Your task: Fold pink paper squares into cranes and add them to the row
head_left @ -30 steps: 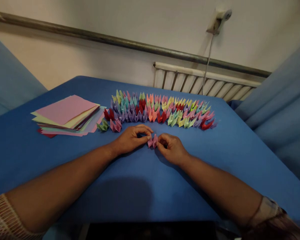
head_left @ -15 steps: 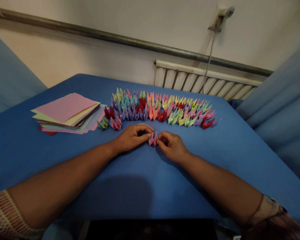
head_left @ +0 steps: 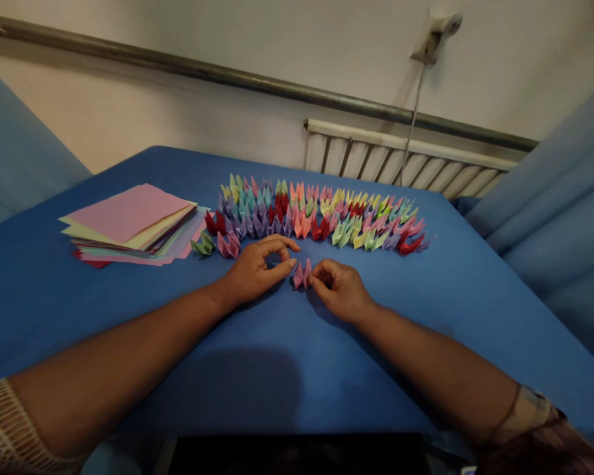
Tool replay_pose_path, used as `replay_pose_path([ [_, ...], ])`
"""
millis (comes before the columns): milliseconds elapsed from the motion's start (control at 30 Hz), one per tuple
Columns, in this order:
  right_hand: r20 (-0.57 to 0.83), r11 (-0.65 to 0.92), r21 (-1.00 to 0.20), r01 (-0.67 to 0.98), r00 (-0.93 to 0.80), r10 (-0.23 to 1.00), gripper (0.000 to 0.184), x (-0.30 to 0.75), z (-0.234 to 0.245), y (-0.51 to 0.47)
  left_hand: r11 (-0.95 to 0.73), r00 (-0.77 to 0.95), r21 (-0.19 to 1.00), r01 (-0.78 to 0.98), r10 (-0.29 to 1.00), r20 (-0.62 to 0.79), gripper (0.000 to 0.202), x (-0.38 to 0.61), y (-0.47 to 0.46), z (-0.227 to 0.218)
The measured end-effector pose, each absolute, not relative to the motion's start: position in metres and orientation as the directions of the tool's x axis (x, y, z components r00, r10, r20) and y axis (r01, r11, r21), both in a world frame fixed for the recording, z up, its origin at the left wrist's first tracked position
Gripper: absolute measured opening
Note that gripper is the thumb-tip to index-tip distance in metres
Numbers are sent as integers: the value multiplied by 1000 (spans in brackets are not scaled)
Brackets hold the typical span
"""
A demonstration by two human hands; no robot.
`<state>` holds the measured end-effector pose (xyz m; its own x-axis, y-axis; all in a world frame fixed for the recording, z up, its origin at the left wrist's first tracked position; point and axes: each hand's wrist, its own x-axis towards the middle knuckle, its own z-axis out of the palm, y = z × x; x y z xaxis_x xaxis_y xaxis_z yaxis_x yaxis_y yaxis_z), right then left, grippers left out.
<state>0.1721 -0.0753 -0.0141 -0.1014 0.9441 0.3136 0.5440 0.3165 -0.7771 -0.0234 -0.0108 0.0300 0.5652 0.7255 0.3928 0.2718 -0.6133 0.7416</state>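
Note:
A small pink origami crane (head_left: 301, 274) stands on the blue tabletop between my hands. My right hand (head_left: 340, 287) pinches its right side between thumb and forefinger. Just left of the crane, my left hand (head_left: 262, 269) is open, with thumb and forefinger apart and nothing between them. Beyond my hands, rows of folded paper cranes (head_left: 321, 214) in many colours stand close together. A green crane (head_left: 203, 244) and a pink one (head_left: 228, 245) sit at the near left end of these rows.
A stack of coloured paper sheets (head_left: 133, 214) lies at the left on the blue-covered table (head_left: 257, 389). Behind the table are a wall pipe (head_left: 218, 76), a radiator (head_left: 406, 155) and a cord (head_left: 414, 119) hanging from a socket. Blue curtains (head_left: 554, 218) hang at both sides.
My left hand has let go of the pink crane and drawn slightly left, its thumb and forefinger spreading. My right hand stays at the crane.

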Motion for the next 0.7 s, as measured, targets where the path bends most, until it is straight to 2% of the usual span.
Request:
replay_pose_path([
  [200,313,294,-783,548,-61,948,10,172,-16,-75,-699,562,661,273,674,480,24,-24,-16,29],
  [433,296,283,-800,530,-63,953,11,171,-17,-74,-571,458,767,293,788,411,29,-22,-5,27],
  [533,289,267,-825,497,-34,957,11,173,-20,-72,-584,429,753,304,789,440,33,-22,-14,31],
  [600,279,252,-847,468,-11,960,13,175,-23,-70,-695,532,673,253,681,503,38,-20,-31,33],
  [700,253,221,-883,413,23,967,14,173,-28,-64,-880,763,474,36,330,556,36,-10,-60,26],
])
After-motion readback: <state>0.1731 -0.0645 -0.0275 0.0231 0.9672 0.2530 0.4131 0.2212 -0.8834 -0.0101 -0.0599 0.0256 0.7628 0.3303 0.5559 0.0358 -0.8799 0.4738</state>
